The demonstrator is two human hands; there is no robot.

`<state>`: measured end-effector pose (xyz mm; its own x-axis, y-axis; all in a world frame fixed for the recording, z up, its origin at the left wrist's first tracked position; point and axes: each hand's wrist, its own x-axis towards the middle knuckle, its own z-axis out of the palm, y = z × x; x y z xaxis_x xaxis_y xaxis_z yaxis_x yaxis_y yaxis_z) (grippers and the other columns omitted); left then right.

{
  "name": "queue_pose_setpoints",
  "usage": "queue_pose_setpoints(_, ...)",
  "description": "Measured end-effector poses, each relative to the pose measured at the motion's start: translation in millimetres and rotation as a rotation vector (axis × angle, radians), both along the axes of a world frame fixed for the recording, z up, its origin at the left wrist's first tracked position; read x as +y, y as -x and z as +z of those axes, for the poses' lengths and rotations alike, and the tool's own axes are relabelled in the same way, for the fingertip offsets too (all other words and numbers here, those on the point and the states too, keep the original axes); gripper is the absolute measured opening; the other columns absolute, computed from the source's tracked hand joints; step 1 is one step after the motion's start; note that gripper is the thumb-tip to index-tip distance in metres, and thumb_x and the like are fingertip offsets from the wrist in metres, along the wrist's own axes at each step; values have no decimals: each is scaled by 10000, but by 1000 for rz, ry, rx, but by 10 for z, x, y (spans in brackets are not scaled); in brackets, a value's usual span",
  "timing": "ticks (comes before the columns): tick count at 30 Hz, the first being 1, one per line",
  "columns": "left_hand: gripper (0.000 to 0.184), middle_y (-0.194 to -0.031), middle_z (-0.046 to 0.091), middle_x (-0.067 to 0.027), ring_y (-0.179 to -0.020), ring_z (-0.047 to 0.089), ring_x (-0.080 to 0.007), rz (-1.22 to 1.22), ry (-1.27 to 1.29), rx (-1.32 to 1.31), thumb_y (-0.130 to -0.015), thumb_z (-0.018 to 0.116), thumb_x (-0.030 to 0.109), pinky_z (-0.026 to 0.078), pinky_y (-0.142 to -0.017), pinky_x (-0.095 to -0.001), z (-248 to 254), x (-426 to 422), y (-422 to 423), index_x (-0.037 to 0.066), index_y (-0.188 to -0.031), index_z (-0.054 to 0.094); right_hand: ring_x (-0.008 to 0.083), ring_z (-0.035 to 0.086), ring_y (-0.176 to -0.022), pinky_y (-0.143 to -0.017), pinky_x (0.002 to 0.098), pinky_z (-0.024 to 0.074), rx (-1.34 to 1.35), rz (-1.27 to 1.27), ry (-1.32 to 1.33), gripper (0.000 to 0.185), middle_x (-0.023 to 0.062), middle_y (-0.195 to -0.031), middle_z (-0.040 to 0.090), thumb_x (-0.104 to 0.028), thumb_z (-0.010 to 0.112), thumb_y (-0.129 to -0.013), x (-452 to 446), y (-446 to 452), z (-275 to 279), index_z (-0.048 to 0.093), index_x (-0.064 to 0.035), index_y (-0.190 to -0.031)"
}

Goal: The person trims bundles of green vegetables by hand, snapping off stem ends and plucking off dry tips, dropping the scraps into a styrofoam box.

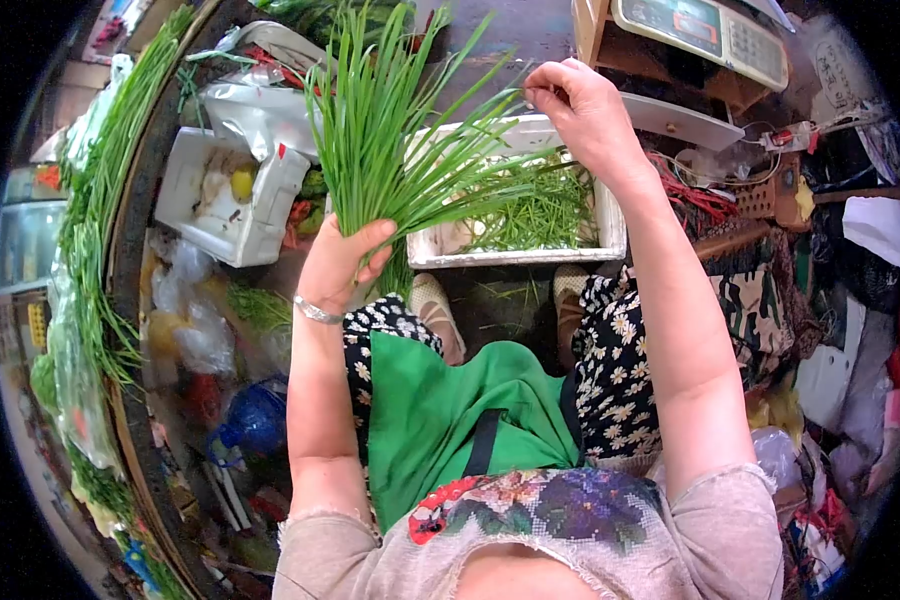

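A thick bunch of garlic chives fans upward and to the right from my left hand, whose fingers are wrapped round its lower part. My right hand is raised to the right of the bunch, with thumb and fingertips pinched together at the tip of a chive leaf that reaches out to them. Below and between the hands is a white foam box with loose green chive pieces scattered inside. The lower ends of the bunch hang below my left hand.
At left stands another white foam box with a yellow item inside, beside plastic bags and a blue plastic jug. Long greens lie along a curved counter edge. A digital scale and an open drawer are at upper right.
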<state>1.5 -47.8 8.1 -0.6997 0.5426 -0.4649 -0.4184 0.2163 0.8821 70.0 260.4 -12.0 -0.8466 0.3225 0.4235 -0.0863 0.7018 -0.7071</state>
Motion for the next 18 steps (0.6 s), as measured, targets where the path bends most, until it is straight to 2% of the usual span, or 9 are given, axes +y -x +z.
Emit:
queue_pose_setpoints(4,211,-765,567,-11,-471,444,-84,6,6,0,-832,691,87,299,-357,-196,9,21,-12,49,-980,545,138,537,-741,-701,254,443,26,-26,0,136,41,-784,554,-114,610,-881,-14,10,27,623,-5,-961)
queue_pose_setpoints(6,207,-760,566,-9,-470,442,-83,8,-8,-1,-832,688,84,296,-355,-195,22,42,-26,51,-980,547,116,535,-748,-702,247,442,-19,-18,233,162,22,-779,572,-147,589,-896,-19,27,35,621,3,-949)
queue_pose_setpoints(10,179,-743,562,-3,-464,438,-80,20,8,3,-833,674,68,291,-350,-193,44,56,-43,56,-963,551,85,525,-747,-697,237,437,0,-62,356,166,0,-783,585,-158,581,-901,-6,8,83,623,-3,-940)
queue_pose_setpoints(13,171,-730,558,0,-462,437,-78,40,5,-4,-834,673,68,289,-349,-192,43,58,-43,58,-953,552,54,523,-720,-670,220,433,-41,-5,561,156,-15,-797,585,-137,563,-896,74,-15,124,640,-26,-976)
queue_pose_setpoints(14,171,-723,556,2,-462,438,-77,45,-13,-15,-834,677,72,288,-348,-191,42,54,-38,59,-950,552,54,523,-720,-670,220,433,-41,-3,562,156,-15,-797,585,-137,563,-896,44,-12,111,640,-26,-976)
queue_pose_setpoints(16,174,-717,555,3,-462,439,-76,45,-22,-13,-834,680,77,286,-347,-191,19,48,-26,59,-951,552,50,519,-690,-643,211,434,-47,211,591,172,-17,-803,589,-101,543,-888,-7,-8,70,645,-30,-1007)
queue_pose_setpoints(18,178,-712,554,4,-461,440,-75,43,-31,-14,-834,684,81,285,-347,-190,12,46,-26,59,-952,552,44,507,-682,-637,213,440,-127,229,437,149,-27,-772,592,-65,573,-865,-64,-9,77,662,-18,-975)
